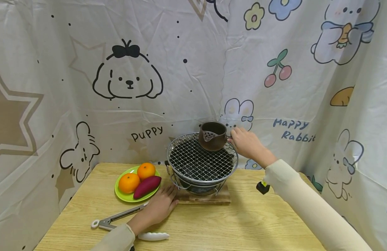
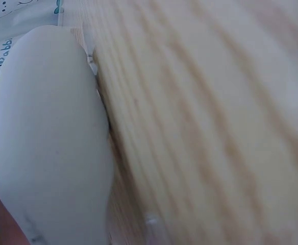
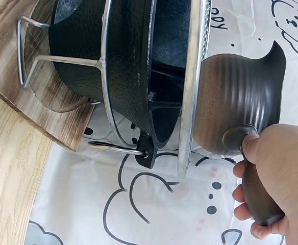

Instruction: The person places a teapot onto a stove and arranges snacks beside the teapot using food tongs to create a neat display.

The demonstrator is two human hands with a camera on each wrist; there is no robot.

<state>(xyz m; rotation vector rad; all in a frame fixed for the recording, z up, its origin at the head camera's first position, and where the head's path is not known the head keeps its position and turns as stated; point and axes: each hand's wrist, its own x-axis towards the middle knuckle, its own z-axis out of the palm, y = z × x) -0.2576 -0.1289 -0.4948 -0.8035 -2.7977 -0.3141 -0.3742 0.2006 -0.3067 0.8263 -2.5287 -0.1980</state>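
On the left of the pale wooden table [image 1: 212,223], a green plate [image 1: 122,196] carries two oranges [image 1: 137,177] and a purple sweet potato [image 1: 147,187]. In front of it lie metal tongs with white tips [image 1: 124,223], partly under the left hand [image 1: 160,207]. That hand rests flat with straight fingers, holding nothing, touching the wooden base board [image 1: 206,198] of the black charcoal stove [image 1: 201,181]. Further right, the brown ribbed ceramic pot with a side handle [image 1: 213,136] sits on the back edge of the round wire grill mesh [image 1: 201,158]. The right hand [image 1: 248,143] wraps its fingers around the handle.

Handling the pot well likely calls for keeping it level and its base fully on the mesh, since it sits close to the rim.

The left wrist view shows only blurred wood grain and a pale shape. The pot's contents cannot be made out, and the stove's interior is hidden.
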